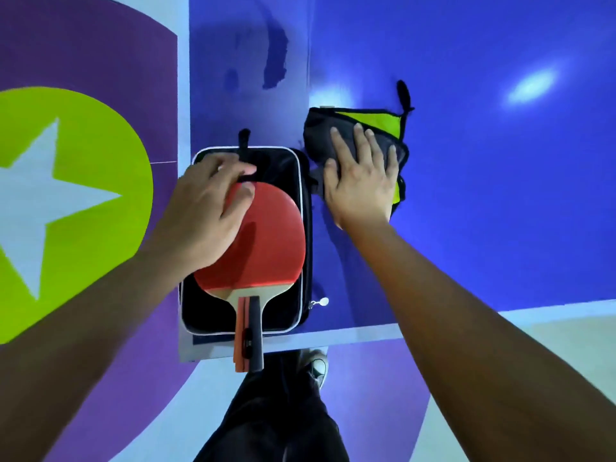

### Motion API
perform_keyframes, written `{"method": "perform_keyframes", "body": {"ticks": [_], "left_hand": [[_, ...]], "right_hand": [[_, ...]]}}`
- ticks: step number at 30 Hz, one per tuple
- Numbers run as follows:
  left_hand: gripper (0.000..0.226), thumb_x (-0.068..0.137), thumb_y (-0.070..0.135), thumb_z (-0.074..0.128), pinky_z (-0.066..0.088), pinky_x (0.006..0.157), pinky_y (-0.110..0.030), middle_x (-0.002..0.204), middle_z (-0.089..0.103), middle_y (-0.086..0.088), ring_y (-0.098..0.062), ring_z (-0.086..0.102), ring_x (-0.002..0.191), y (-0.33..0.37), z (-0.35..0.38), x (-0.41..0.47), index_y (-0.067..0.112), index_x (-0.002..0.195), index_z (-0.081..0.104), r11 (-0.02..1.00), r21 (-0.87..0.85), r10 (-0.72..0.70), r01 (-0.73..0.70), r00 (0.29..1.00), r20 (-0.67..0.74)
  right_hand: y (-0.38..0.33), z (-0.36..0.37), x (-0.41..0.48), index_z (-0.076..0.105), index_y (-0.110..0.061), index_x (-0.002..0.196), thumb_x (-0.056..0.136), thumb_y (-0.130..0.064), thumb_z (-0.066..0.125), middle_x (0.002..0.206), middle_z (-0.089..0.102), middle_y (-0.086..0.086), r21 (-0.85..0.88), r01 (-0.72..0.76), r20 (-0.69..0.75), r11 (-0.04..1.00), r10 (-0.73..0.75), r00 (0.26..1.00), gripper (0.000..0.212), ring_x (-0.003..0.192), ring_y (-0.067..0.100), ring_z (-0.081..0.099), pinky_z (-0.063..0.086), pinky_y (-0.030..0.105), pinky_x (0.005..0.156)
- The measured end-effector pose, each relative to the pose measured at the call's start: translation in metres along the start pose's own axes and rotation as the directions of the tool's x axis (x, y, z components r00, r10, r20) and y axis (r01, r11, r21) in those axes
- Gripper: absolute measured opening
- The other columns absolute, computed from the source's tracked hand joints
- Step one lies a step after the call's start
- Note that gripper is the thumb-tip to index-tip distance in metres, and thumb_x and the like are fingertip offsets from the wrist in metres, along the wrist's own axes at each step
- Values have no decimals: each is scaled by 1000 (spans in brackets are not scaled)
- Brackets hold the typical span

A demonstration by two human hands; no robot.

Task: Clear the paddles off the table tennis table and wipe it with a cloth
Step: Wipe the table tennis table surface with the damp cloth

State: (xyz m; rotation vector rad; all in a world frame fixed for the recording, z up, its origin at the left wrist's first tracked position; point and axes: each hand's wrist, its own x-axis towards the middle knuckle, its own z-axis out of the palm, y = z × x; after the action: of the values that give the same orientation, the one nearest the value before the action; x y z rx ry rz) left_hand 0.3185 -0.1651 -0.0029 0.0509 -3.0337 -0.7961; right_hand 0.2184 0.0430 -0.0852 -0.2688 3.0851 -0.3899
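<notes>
My read: the paddle (270, 248) is being packed away. It lies red face up inside an open black case (286, 168) at the near-left corner of the table (466, 161). The handles (255, 331) stick out over the near edge. I see a black one and a red one side by side, so prob. two paddles stacked, but I can't confirm the 2nd blade.

The left hand (206, 208) comes in from the near-left and covers the blade's far-left rim. Its thumb is on the red rubber and its fingers curl past the rim toward the case's strap, so it's grasping the paddle, likely seating it in the case.

The right hand (361, 181) lies flat with fingers spread and straight, palm down on a grey-and-green cloth (383, 120) just right of the case, further in from the near edge. It's pressing, not clutching, prob. to pin the cloth while the left hand works. The cloth touches or joins the case at the case's right side. I can't tell which, so it may be a flap of the case.

Both forearms are extended, the right reaching further over the table. No wiping yet, by the look of it.
</notes>
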Motion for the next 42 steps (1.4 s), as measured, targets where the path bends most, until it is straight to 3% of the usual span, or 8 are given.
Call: {"method": "perform_keyframes", "body": {"ticks": [6, 13, 21, 24, 28, 31, 36, 42], "left_hand": [[51, 99, 40, 39, 33, 115, -40, 147, 50, -12, -29, 48, 135, 4, 9, -50, 12, 135, 60, 1000, -5, -30, 31, 998, 49], [44, 99, 36, 41, 35, 113, -45, 148, 47, -7, -29, 44, 136, 0, 18, -50, 18, 136, 56, 998, 17, -59, 59, 998, 23], [44, 100, 40, 36, 37, 109, -38, 140, 52, -3, -26, 51, 122, -8, 12, -37, 18, 127, 63, 980, -152, -132, 126, 991, -26], [45, 100, 40, 38, 37, 112, -40, 147, 47, -6, -25, 48, 129, -19, 7, -23, 19, 133, 61, 980, -134, -151, 147, 988, -17], [47, 103, 39, 32, 33, 116, -35, 145, 52, 0, -21, 44, 138, -48, 5, -6, 21, 135, 61, 986, -141, -88, 92, 996, 36], [42, 104, 34, 35, 32, 115, -34, 140, 57, -2, -22, 44, 139, -63, 5, 1, 18, 128, 66, 996, -86, -3, 6, 1000, 27], [44, 105, 33, 32, 34, 117, -40, 150, 50, 0, -19, 33, 148, -66, 4, -6, 19, 129, 67, 994, -102, -23, 30, 997, 72], [43, 104, 33, 33, 34, 115, -39, 147, 53, 2, -20, 39, 144, -62, 0, -2, 22, 126, 68, 993, -94, -61, 67, 996, 69]], "right_hand": [[6, -4, -110, 31, -39, 158, 104, -44, 32, 167, 30, 3, -42, -74, -22, 996, 73, 997, 54, 155, 19, 21, 11, 52, 126], [8, -1, -185, 38, -34, 157, 104, -41, 38, 165, 34, 3, -41, -46, -74, 998, 43, 996, 54, 155, 19, 24, 14, 51, 127], [33, -12, -67, 38, -35, 156, 103, -44, 32, 166, 30, 0, -13, -138, -90, 990, 137, 986, 55, 154, 20, 24, 12, 47, 127], [32, -14, 12, 35, -34, 158, 105, -42, 32, 168, 26, 3, -19, -161, -89, 987, 158, 983, 54, 155, 22, 21, 10, 49, 127], [14, -13, 87, 34, -30, 159, 106, -42, 29, 167, 27, 6, -67, 110, -38, 992, -113, 993, 55, 155, 23, 23, 14, 52, 126], [-6, -7, 112, 34, -31, 159, 107, -43, 27, 168, 26, 4, -77, 398, 58, 914, -395, 917, 54, 155, 20, 23, 15, 50, 126], [-81, 6, 143, 32, -35, 159, 107, -46, 28, 169, 22, 0, 9, 674, 221, 739, -658, 720, 53, 157, 17, 17, 13, 53, 126], [-168, 29, 151, 35, -37, 157, 108, -47, 33, 168, 26, -3, 7, 863, 242, 505, -838, 489, 50, 156, 16, 21, 14, 49, 125]]}}
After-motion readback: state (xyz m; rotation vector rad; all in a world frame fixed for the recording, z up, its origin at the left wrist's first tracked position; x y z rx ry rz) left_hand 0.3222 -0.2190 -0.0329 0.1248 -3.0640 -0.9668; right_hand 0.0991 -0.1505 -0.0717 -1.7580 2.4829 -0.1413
